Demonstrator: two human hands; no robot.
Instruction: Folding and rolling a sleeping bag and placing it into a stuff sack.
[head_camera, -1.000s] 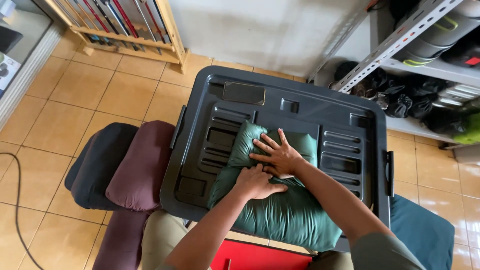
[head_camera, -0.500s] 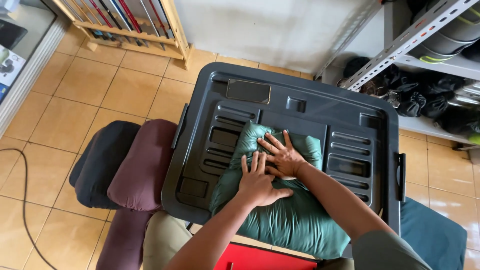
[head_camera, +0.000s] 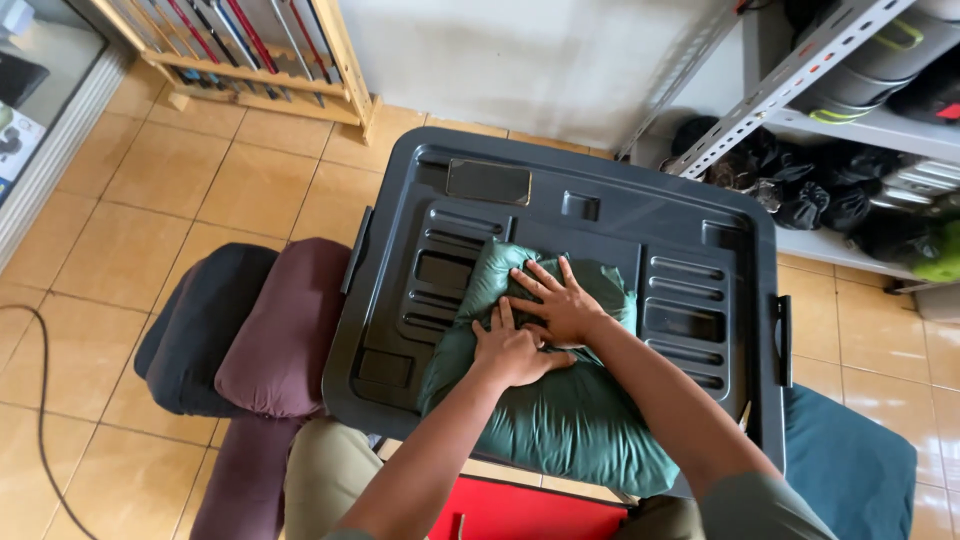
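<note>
A puffy dark green bundle of quilted fabric (head_camera: 560, 420) lies on the black plastic lid of a storage box (head_camera: 600, 215). Both my hands press flat on its far half. My left hand (head_camera: 512, 350) rests palm down on the middle of the bundle, fingers together. Just beyond it and partly overlapping lies my right hand (head_camera: 562, 305), with fingers spread over the bundle's upper end. Neither hand closes around anything.
A maroon padded roll (head_camera: 290, 330) and a black one (head_camera: 195, 330) lie on the tiled floor left of the box. A blue cushion (head_camera: 850, 470) sits at lower right. A wooden rack (head_camera: 250, 50) stands at the back left, a metal shelf (head_camera: 830, 110) with bags at right.
Both hands have stayed pressed on the green bundle, shifting slightly toward its far end. The bundle looks a little more flattened.
</note>
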